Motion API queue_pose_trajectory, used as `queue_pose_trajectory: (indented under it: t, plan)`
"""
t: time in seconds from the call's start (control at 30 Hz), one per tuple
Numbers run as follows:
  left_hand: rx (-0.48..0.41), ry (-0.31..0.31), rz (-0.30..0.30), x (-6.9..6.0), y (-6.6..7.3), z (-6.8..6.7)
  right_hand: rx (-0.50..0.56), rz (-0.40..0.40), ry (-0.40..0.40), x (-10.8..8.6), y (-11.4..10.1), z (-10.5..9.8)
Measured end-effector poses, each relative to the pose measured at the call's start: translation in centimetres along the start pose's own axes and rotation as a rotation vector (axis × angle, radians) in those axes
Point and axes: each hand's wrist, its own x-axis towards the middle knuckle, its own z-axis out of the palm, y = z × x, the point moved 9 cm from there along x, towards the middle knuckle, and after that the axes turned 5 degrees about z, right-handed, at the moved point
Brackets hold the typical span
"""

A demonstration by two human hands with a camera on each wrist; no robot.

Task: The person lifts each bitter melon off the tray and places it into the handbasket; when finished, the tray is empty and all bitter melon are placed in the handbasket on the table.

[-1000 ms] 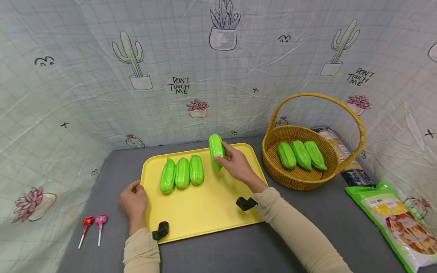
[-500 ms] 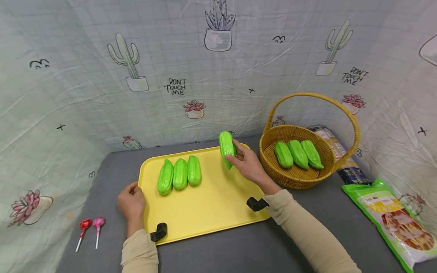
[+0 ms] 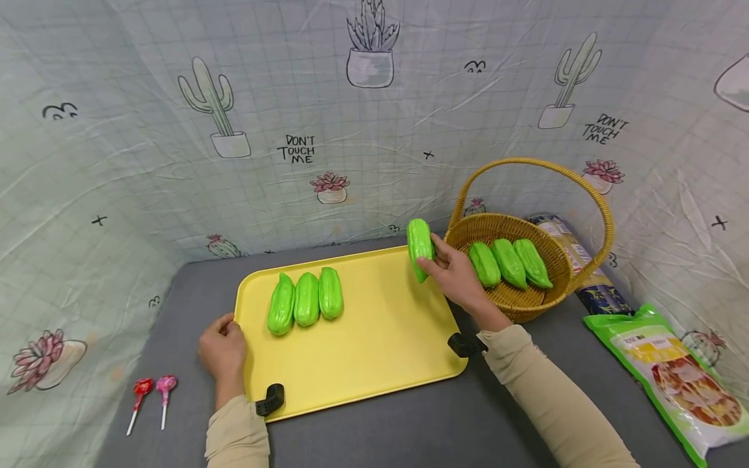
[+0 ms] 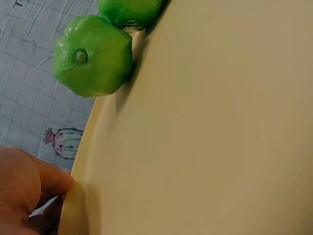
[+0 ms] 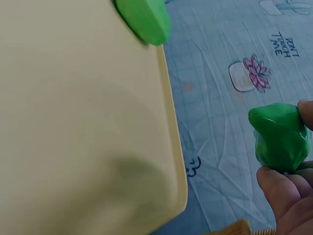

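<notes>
My right hand (image 3: 459,276) grips a glossy green ribbed vegetable (image 3: 419,246) above the tray's back right corner, near the basket. In the right wrist view, thumb and fingers hold the green ribbed vegetable (image 5: 279,137) from opposite sides. With curled fingers, my left hand (image 3: 223,348) holds the left rim of the yellow tray (image 3: 363,357); the left wrist view shows fingertips on that tray edge (image 4: 78,196). Side by side on the tray's left half lie three similar vegetables (image 3: 307,299). Three more (image 3: 509,263) rest inside the wicker basket (image 3: 521,309).
The basket's tall handle (image 3: 608,224) arches over it. Behind it lies a patterned long packet (image 3: 603,292), and a green-edged food bag (image 3: 673,377) is at the right. Two lollipops, red (image 3: 143,387) and pink (image 3: 166,383), lie left of the tray. A printed cloth (image 3: 263,208) hangs behind.
My right hand has carried the green vegetable rightward, from over the tray's middle to its back right corner by the basket. The left hand stays at the tray's left rim.
</notes>
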Motion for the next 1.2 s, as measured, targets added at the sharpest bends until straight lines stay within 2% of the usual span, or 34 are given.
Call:
queue_pose_trajectory:
  t: [0.2,0.43,0.77,1.0,1.2]
  plan:
    - [0.010,-0.006,-0.008,0.0,0.0,0.0,-0.013,0.008,0.006,0.0,0.9,-1.5]
    - [0.010,0.001,-0.001,0.0,0.1,-0.1,-0.065,0.024,0.058,0.0,1.7,-3.6]
    - [0.007,-0.010,-0.014,0.0,0.1,-0.1,-0.094,0.046,0.059,-0.5,2.2,-5.5]
    - [0.002,-0.015,-0.005,0.0,0.1,0.0,-0.156,0.108,0.092,-0.7,3.4,-7.5]
    - [-0.004,-0.010,-0.004,0.0,0.1,0.0,-0.213,0.144,0.085,-0.8,4.5,-8.0]
